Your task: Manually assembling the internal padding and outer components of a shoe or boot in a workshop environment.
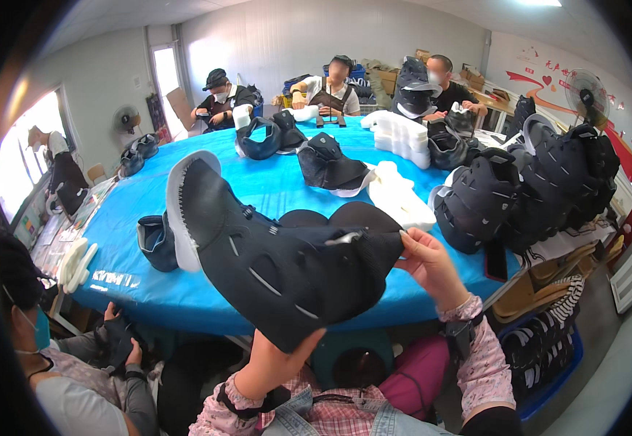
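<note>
A large black shoe upper with a pale, stitched edge round its toe is held up in front of me, toe to the left. My left hand grips it from below, its thumb against the lower side and its other fingers mostly hidden behind it. At the right end, my right hand pinches the edge between thumb and fingertips. Behind it on the blue-covered table lie another black upper and a white foam form. A smaller black piece with a grey lining sits left of the toe.
Black uppers pile up on the right. White foam blocks stand farther back. At lower left a person holds a dark piece; several others sit across the table. A blue crate of dark goods stands at lower right, below a phone.
</note>
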`<state>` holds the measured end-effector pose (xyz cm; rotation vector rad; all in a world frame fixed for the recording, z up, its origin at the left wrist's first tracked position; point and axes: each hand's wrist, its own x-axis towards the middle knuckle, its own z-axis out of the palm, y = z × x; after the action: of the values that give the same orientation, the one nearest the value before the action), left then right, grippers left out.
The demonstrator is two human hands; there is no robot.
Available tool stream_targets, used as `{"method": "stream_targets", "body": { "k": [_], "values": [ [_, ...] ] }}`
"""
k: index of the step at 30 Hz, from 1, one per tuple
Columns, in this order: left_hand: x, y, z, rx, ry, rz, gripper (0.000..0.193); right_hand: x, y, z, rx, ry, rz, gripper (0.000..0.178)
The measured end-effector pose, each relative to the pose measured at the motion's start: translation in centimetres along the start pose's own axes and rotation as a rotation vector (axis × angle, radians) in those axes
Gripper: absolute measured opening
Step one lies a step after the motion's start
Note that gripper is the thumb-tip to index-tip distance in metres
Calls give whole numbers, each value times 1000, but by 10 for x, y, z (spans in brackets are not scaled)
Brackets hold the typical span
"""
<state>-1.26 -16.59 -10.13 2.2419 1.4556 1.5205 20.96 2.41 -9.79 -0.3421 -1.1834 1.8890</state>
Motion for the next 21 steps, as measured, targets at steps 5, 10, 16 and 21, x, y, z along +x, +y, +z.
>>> {"method": "stream_targets", "body": {
  "k": [5, 10, 16, 21],
  "values": [
    [-2, -17, 19, -303, 365, -261, 20, -22, 34, 64, 333, -153, 79, 33],
    [-6, -19, 28, -297, 469, -240, 20, -27, 31, 88, -71, -91, 32, 47],
    [-8, -19, 17, -154, 358, -112, 17, -10, 6, 63, -264, -190, 46, 48],
    [-4, -3, 9, -675, 298, -413, 19, 18, -33, 20, -533, -119, 52, 27]
  ]
}}
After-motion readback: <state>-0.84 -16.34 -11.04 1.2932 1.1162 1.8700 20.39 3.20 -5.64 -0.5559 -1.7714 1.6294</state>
